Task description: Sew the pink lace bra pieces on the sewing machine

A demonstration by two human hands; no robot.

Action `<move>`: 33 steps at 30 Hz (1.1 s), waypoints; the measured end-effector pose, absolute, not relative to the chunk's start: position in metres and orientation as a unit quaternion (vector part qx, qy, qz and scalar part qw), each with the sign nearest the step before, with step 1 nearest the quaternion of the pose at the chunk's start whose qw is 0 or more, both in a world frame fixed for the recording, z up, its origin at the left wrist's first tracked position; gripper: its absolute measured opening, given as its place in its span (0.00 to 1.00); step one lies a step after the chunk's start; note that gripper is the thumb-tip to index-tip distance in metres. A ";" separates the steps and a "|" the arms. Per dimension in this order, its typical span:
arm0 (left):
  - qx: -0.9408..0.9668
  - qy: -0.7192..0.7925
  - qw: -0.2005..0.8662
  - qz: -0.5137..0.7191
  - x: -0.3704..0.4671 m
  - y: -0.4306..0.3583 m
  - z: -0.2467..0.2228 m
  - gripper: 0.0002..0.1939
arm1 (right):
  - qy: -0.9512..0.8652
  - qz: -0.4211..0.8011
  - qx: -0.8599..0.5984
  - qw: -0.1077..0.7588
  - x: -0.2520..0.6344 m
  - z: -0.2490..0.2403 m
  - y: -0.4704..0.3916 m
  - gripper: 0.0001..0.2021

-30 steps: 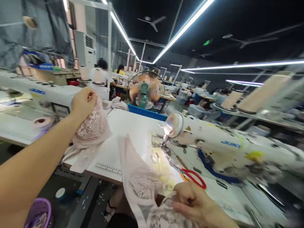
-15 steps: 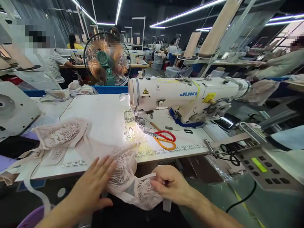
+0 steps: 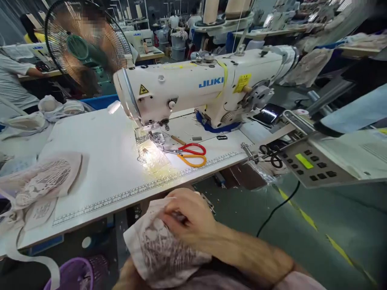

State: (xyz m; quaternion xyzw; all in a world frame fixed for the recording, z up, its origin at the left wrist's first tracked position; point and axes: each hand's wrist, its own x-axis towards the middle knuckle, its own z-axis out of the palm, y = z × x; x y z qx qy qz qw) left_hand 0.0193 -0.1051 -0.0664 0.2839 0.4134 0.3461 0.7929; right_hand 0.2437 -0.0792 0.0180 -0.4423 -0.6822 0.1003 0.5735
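Observation:
A pale pink lace bra (image 3: 163, 249) is bunched up in front of me, below the table's front edge. My right hand (image 3: 190, 217) is closed on its upper edge, thumb and fingers pinched together on the fabric. My left hand (image 3: 128, 276) is at the bottom, behind the bra's left side; the cloth hides its fingers. Beyond them, a white JUKI sewing machine (image 3: 184, 88) stands on the white table (image 3: 99, 161) with its needle area lit. Scissors (image 3: 192, 155) with one red and one orange handle lie beside the needle plate.
Another lace bra (image 3: 48, 177) lies on the table's left, its strap hanging over the edge. More bras (image 3: 48, 112) are piled behind it. A purple basket (image 3: 77, 268) is on the floor at lower left. A control panel (image 3: 311, 161) stands right, a fan (image 3: 87, 48) behind.
The bra has been drawn off the table edge and gathered up near my body. My left hand has moved from flat on top to behind it. The view has turned right and down.

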 end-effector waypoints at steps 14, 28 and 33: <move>0.210 0.464 0.788 0.345 -0.028 -0.130 -0.111 0.27 | -0.678 0.303 -0.491 0.454 0.264 -0.012 -0.081 0.13; 0.776 0.515 0.358 0.070 -0.038 -0.112 -0.051 0.17 | -0.840 0.322 -0.422 0.111 0.228 -0.026 -0.086 0.10; 0.923 0.295 0.187 0.159 0.005 -0.095 -0.025 0.32 | -0.865 0.336 -0.352 0.118 0.218 -0.024 -0.094 0.08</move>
